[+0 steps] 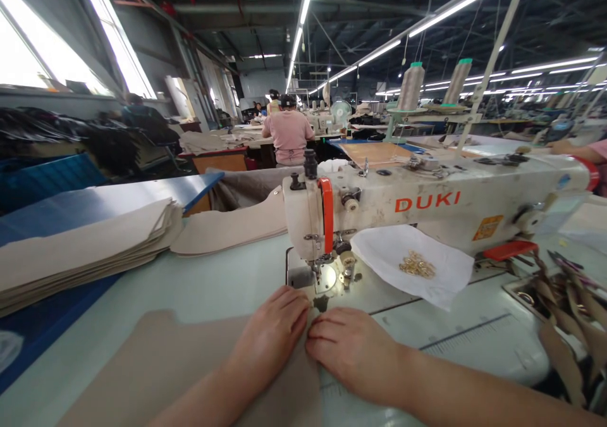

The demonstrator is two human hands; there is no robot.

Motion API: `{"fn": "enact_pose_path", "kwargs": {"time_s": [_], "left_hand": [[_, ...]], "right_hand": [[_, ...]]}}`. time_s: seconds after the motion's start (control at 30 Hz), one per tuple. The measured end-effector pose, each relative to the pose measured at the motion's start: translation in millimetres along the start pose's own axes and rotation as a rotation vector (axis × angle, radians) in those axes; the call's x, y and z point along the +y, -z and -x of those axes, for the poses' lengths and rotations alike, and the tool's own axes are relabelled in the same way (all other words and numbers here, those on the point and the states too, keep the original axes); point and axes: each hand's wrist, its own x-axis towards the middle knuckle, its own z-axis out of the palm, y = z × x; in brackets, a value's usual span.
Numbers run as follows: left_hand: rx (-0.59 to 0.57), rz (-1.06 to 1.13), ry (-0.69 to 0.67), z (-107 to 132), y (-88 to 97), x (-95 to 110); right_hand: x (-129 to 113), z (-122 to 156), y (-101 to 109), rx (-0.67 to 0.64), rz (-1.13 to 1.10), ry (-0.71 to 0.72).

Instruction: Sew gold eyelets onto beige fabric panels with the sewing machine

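A flat beige fabric panel (pixel 190 357) lies on the pale table in front of the sewing machine (pixel 379 199). My left hand (pixel 277 326) presses on the panel near its far right corner, its fingers bent together around the edge. Close beside it, my right hand (pixel 351 348) has its fingers closed on the same edge. Both hands sit just short of the needle plate (pixel 326 278), under the presser foot. Whatever lies between the fingertips is hidden by the hands.
Stacked beige panels (pixel 85 243) lie at the left, and more panels (pixel 232 224) rest behind the machine head. A white sheet (pixel 379 256) holds small gold rings (pixel 417 264). At the right is a tray of straps (pixel 564 326). A person in pink (pixel 289 129) sits farther back.
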Motion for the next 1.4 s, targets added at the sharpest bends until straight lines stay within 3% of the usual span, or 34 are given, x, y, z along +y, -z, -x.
{"fn": "enact_pose_path", "kwargs": {"time_s": [0.37,0.73,1.07,1.4], "left_hand": [[-0.027,0.101,0.044,3,7.2,4],[-0.039,0.148,0.134,9,8.0,8],[0.045,0.119,0.118,-20,-10.0,-9],[0.101,0.135,0.094,-28,-17.0,-19]], "right_hand": [[-3,-10,13,-0.034,0.15,-0.1],[3,-13,2,-0.021,0.164,-0.123],[36,-18,15,-0.09,0.164,-0.15],[46,-18,7,-0.085,0.119,-0.203]]}}
